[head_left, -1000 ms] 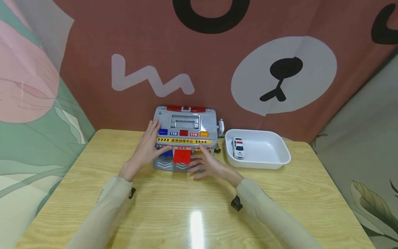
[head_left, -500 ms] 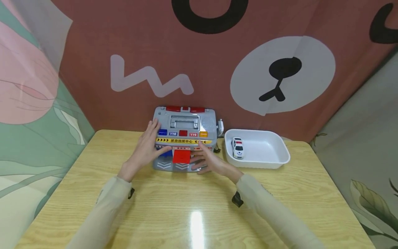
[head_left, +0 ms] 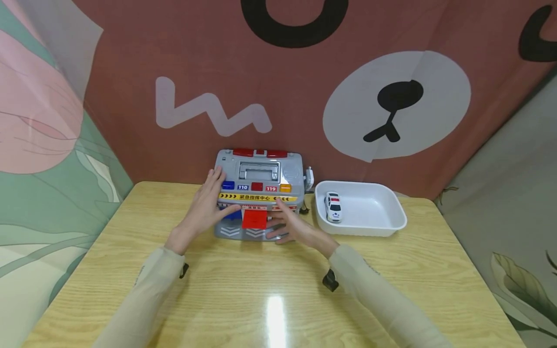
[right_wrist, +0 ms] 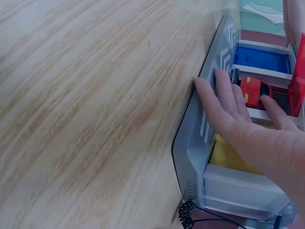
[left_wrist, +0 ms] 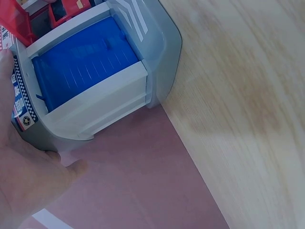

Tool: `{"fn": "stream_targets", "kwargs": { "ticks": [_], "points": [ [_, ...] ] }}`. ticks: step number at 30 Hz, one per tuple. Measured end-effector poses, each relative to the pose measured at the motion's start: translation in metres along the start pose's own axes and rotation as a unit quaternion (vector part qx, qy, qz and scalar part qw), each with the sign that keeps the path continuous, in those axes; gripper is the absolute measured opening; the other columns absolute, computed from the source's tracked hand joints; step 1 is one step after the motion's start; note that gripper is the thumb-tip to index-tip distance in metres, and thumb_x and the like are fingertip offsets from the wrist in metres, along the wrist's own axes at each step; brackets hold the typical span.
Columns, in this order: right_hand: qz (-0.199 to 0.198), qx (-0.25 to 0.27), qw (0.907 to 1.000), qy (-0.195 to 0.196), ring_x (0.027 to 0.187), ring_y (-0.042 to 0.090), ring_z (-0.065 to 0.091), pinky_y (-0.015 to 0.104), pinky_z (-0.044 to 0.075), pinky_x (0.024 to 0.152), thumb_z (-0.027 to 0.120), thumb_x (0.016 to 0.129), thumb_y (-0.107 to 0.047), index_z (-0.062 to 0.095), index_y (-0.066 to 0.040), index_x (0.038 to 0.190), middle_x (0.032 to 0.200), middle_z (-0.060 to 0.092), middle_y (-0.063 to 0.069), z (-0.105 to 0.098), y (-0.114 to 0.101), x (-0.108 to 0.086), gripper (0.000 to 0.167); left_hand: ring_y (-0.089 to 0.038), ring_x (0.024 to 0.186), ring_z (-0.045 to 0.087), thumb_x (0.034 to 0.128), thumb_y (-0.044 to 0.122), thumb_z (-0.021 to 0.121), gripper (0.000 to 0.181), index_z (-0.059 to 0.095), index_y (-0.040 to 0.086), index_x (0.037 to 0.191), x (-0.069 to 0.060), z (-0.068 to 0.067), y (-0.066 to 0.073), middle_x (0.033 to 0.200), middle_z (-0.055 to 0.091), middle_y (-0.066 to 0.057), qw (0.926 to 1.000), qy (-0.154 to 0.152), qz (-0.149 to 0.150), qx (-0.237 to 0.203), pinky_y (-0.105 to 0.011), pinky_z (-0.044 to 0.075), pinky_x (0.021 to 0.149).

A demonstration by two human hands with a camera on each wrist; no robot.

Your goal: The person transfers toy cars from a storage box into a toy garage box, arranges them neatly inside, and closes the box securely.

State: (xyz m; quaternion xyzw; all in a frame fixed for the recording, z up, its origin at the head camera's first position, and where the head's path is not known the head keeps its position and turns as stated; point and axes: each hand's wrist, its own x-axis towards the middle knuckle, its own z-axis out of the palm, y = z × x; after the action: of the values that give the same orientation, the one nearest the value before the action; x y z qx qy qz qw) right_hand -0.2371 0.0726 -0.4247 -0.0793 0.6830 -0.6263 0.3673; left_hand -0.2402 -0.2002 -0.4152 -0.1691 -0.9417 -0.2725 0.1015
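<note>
A grey toy emergency station (head_left: 261, 193) stands at the back of the table. Along its left side lies my left hand (head_left: 200, 208), fingers stretched out and thumb across the front edge. At the middle bay, below a raised red door (head_left: 254, 219), is my right hand (head_left: 296, 227) with its fingers spread. In the right wrist view a red toy car (right_wrist: 251, 90) sits in that bay, and one finger of the right hand reaches to it, seemingly touching. Blue door (left_wrist: 86, 62) and yellow door (right_wrist: 231, 155) flank the bay, both lowered. The right thumb is hidden in the right wrist view.
To the right of the station, a white plastic tray (head_left: 374, 229) holds a white toy police car (head_left: 333, 207). A white handset (head_left: 309, 178) hangs on the station's right side, with a black coiled cord (right_wrist: 187, 214) below. A printed curtain (head_left: 209, 63) stands behind the table.
My right hand has moved slightly inward toward the middle bay, its fingers drawing closer to the station. The left hand stays where it was, and the red door remains raised.
</note>
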Motion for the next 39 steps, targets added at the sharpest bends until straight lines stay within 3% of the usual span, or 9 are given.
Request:
{"fn": "stream_targets", "kwargs": {
  "ticks": [9,28,34,39],
  "points": [
    [-0.011,0.016,0.9998,-0.008,0.119,0.046,0.051,0.057,0.045,0.094,0.021,0.091,-0.076,0.03,-0.002,0.149,0.137,0.046,0.025,-0.001,0.001,-0.003,0.095,-0.028,0.147,-0.004,0.0836,0.053,0.068,0.102,0.012,0.008,0.155,0.001,0.001,0.002,0.162,0.0,-0.006,1.0,-0.001,0.001,-0.001,-0.063,0.015,0.11],
    [-0.023,0.009,0.9987,-0.044,0.124,0.048,0.046,0.06,0.036,0.102,0.013,0.094,-0.07,0.032,0.001,0.148,0.142,0.042,0.028,-0.011,0.002,-0.019,0.092,-0.029,0.147,-0.003,0.0831,0.057,0.067,0.103,0.012,0.007,0.155,0.0,0.001,0.004,0.162,0.0,-0.006,1.0,-0.006,-0.005,0.004,-0.064,0.015,0.109],
    [-0.074,-0.038,0.9965,0.009,0.116,0.046,0.053,0.058,0.038,0.101,0.021,0.098,-0.064,0.048,0.006,0.137,0.131,0.054,0.027,-0.011,-0.001,-0.03,0.085,-0.026,0.147,-0.006,0.0835,0.057,0.067,0.103,0.011,0.008,0.156,0.0,0.001,0.003,0.162,-0.001,-0.005,0.9999,-0.005,-0.008,0.011,-0.063,0.014,0.11],
    [-0.147,-0.089,0.9804,0.097,0.101,0.043,0.062,0.058,0.046,0.09,0.031,0.103,-0.048,0.061,0.009,0.117,0.11,0.066,0.025,-0.012,-0.006,-0.04,0.066,-0.026,0.147,-0.006,0.0836,0.057,0.066,0.103,0.011,0.009,0.156,0.001,0.0,0.001,0.162,-0.002,-0.005,0.9997,-0.006,-0.011,0.019,-0.062,0.015,0.11]
  ]
}}
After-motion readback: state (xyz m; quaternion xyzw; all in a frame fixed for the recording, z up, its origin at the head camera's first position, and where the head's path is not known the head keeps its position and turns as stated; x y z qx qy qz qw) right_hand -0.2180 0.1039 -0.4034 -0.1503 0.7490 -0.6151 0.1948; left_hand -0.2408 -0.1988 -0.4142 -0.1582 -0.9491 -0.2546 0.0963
